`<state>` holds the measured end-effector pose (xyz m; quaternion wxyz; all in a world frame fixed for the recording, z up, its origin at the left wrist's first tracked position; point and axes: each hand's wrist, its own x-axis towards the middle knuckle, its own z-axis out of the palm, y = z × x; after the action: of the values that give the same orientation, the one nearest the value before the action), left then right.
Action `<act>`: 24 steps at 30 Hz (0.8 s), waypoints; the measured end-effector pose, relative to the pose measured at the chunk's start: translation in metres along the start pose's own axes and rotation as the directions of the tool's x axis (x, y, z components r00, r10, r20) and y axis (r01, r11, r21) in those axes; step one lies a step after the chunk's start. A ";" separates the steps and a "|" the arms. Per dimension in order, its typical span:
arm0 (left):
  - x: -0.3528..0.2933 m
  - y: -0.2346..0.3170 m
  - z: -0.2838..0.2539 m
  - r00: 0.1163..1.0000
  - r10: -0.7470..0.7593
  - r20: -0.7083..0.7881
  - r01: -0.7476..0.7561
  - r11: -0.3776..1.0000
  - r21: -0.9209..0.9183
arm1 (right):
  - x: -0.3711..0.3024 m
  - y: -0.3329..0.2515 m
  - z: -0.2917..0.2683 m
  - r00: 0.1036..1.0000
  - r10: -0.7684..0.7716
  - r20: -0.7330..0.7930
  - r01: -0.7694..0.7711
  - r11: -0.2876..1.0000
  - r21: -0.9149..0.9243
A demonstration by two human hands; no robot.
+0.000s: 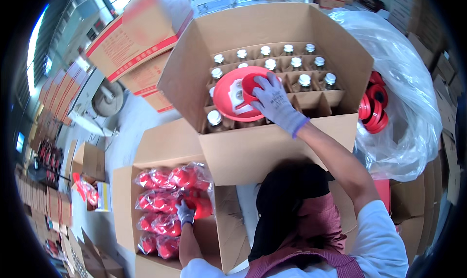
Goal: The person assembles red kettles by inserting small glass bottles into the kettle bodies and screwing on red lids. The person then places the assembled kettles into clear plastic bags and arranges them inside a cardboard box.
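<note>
Right hand (275, 99) grasped a red cup (250, 85) at one o'clock, apparently mid-transfer, which called for steady lifting; left hand's (185, 212) grip, seven o'clock, was indiscernible.

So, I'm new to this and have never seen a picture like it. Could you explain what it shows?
There's no machine here, only a person wearing gloves. The single picture comes from a camera on their head looking down; its wide lens bends straight edges toward the rim.

The right hand holds a red cup over a red bowl. The bowl sits above silver-capped bottles in a divided cardboard box.

The left hand reaches into a lower box, among red things wrapped in clear plastic; whether it grips one is hard to tell. To the right is a big clear plastic bag.
</note>
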<state>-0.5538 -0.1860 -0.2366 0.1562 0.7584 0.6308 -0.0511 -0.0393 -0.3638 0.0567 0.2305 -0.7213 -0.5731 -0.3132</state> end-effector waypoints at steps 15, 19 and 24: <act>-0.323 0.129 -0.015 0.794 0.396 0.461 0.575 -0.245 -0.780 | -0.097 0.275 0.017 0.442 0.798 0.409 -0.781 0.567 -0.262; -0.316 0.146 0.077 0.472 0.559 0.682 0.785 0.085 -0.614 | -0.098 0.285 0.026 0.463 0.782 0.417 -0.743 0.600 -0.298; -0.263 0.094 0.080 0.343 0.531 0.775 0.501 0.595 -0.629 | -0.104 0.280 0.011 0.530 0.784 0.325 -0.757 0.609 -0.235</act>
<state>-0.5048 -0.4724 -0.2238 0.8102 0.4268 0.3572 -0.1839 0.2194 -0.4935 -0.0178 0.2004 -0.9538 -0.2194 -0.0450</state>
